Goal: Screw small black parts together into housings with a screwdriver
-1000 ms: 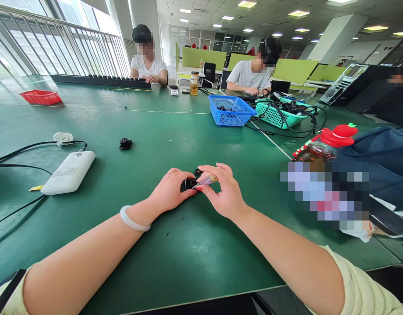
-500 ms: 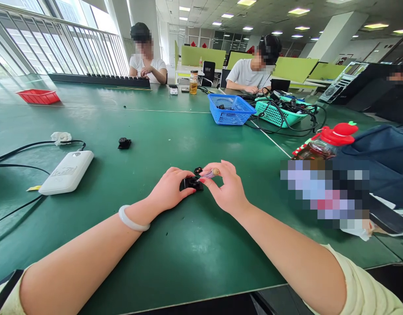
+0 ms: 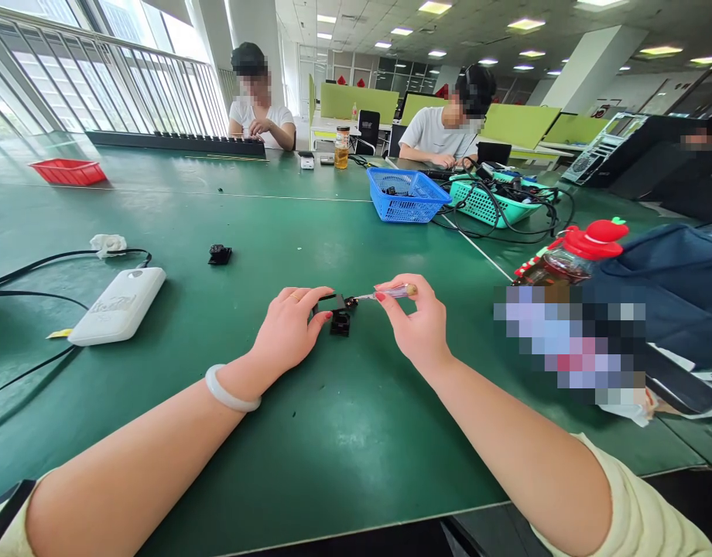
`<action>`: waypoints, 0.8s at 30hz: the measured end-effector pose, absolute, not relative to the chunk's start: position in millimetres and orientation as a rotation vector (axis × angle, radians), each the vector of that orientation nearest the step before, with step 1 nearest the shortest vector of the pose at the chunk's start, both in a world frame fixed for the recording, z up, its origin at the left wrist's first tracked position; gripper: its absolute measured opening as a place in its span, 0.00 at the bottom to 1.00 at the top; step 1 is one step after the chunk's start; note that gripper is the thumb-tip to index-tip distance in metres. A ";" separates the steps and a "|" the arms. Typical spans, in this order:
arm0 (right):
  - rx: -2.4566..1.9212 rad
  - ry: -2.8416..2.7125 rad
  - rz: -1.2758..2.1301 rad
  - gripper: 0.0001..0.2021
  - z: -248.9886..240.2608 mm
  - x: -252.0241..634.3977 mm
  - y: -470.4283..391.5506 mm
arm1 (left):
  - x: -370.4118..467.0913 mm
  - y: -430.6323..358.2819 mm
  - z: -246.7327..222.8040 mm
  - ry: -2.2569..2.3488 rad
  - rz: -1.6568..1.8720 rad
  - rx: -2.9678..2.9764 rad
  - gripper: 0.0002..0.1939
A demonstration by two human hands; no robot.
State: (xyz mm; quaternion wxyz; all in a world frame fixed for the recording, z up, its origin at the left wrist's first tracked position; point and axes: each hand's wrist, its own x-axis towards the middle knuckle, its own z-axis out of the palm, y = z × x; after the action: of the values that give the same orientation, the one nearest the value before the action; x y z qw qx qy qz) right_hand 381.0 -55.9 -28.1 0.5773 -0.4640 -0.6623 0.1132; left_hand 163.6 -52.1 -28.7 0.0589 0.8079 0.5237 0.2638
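Observation:
My right hand (image 3: 419,323) is closed around a screwdriver (image 3: 395,292) with a clear purplish handle. Its shaft points left, and the tip meets a small black part (image 3: 350,302). That part adjoins a black box-shaped piece (image 3: 333,302), which my left hand (image 3: 287,325) grips between thumb and fingers on the green table. Just below the box lies another small black piece (image 3: 340,323), near my left thumb. My fingers hide the left end of the box. Another small black part (image 3: 220,254) rests farther off to the left.
On the left lies a white power bank (image 3: 118,306) with black cables. A blue basket (image 3: 407,193) and a green basket (image 3: 489,203) full of cables stand at the back right. To the right are a red-lidded bottle (image 3: 593,238) and a dark bag (image 3: 669,286). Two people sit across the table.
My right hand has moved right with the screwdriver, which now lies nearly level. The black box-shaped piece has shifted up and left in my left hand, and a small piece now shows below it.

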 end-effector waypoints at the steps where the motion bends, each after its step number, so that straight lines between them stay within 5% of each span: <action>1: -1.096 -1.561 0.273 0.04 -30.2 381.6 -53.7 | 162.4 -53.3 -27.6 1.666 0.761 2.472 0.20; 11: -1.126 -1.635 0.216 0.04 -27.0 381.1 -54.7 | 154.4 -64.7 -24.3 1.967 0.304 2.686 0.22; 20: -1.077 -1.676 0.138 0.04 -21.5 377.2 -61.9 | 179.3 -59.6 -34.3 1.220 0.592 2.645 0.30; 24: -1.060 -1.667 0.168 0.04 -21.5 376.5 -64.2 | 181.1 -53.0 -39.0 1.148 0.542 2.587 0.23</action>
State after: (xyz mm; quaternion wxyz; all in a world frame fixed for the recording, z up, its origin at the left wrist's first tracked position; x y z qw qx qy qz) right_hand 376.5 -64.2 -21.5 0.5477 -0.4472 -0.7035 0.0708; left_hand 181.1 -53.0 -39.0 0.1296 0.8902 0.3950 0.1864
